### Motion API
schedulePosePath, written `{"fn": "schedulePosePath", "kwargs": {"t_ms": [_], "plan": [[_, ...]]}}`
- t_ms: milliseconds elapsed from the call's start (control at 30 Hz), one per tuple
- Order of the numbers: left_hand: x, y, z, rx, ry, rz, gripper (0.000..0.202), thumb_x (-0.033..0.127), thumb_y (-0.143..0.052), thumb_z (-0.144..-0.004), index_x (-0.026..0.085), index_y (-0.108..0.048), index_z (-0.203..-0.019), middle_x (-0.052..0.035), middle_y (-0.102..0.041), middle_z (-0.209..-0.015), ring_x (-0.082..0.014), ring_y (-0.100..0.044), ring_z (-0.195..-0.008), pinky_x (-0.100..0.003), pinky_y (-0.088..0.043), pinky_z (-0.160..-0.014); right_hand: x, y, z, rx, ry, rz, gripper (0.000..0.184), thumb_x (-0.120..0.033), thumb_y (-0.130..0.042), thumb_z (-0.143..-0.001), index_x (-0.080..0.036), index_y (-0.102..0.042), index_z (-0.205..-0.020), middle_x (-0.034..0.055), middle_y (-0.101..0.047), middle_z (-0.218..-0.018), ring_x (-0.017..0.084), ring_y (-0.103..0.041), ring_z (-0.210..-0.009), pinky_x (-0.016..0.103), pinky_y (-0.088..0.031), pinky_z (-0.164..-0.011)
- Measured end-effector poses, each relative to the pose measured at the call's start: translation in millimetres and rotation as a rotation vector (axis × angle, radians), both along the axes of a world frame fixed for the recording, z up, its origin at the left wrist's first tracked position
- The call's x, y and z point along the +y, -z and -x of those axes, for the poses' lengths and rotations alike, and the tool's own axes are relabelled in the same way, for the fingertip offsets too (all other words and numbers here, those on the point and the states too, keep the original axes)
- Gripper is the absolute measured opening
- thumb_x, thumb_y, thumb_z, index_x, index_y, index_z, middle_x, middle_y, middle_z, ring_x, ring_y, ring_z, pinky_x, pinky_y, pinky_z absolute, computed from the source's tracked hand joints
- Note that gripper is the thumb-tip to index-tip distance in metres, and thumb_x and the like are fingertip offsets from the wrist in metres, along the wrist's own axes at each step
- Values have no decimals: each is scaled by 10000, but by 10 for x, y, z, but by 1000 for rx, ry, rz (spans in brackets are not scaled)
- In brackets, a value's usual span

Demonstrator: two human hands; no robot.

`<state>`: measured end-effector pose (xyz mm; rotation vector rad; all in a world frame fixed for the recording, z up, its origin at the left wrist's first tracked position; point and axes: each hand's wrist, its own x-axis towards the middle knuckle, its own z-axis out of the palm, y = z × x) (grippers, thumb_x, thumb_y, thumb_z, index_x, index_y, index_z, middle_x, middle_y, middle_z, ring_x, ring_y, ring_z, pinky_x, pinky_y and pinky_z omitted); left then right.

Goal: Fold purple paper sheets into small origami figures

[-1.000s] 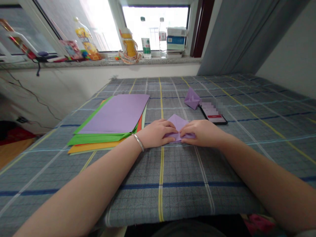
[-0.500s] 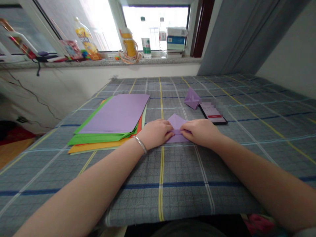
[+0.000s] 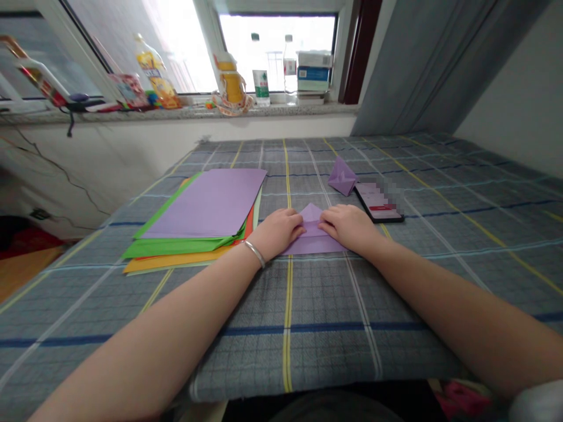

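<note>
A small purple folded paper [image 3: 313,240] lies on the grey plaid cloth [image 3: 308,305] in the middle. My left hand [image 3: 278,232], with a silver bangle on its wrist, presses its fingertips on the paper's left side. My right hand [image 3: 348,225] presses down on the paper's right side. The fingers of both hands are curled onto the sheet and meet near its middle. The paper's upper point shows between them.
A stack of coloured sheets [image 3: 197,214], purple on top, lies to the left. A finished purple folded figure [image 3: 342,176] and a phone [image 3: 379,203] sit behind my right hand. Bottles and boxes [image 3: 313,75] line the windowsill [image 3: 185,111]. A grey curtain [image 3: 431,64] hangs at right.
Both hands have slid away from me up the purple paper, so its near part now lies uncovered and flat on the cloth.
</note>
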<state>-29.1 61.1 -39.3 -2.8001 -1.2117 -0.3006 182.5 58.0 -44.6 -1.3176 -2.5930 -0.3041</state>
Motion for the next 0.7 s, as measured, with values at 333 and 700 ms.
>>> {"fn": "schedulePosePath", "kwargs": {"t_ms": [333, 700], "plan": [[25, 35, -5, 14, -41, -49, 226, 327, -534, -931, 126, -626, -883, -90, -618, -929, -221, -566, -910, -337, -446, -870, 35, 76, 33, 57, 103, 16, 220, -375, -547, -916, -188, -661, -919, 60, -699, -911, 218, -620, -855, 325, -342, -704], [61, 63, 4, -37, -144, -12, 172, 294, -582, -906, 130, -624, -875, -79, -607, -930, -196, -578, -867, -304, -459, -825, 51, 104, 46, 100, 191, 76, 241, -409, -567, -903, -189, -659, -939, 52, -710, -964, 227, -628, -921, 331, -358, -726]]}}
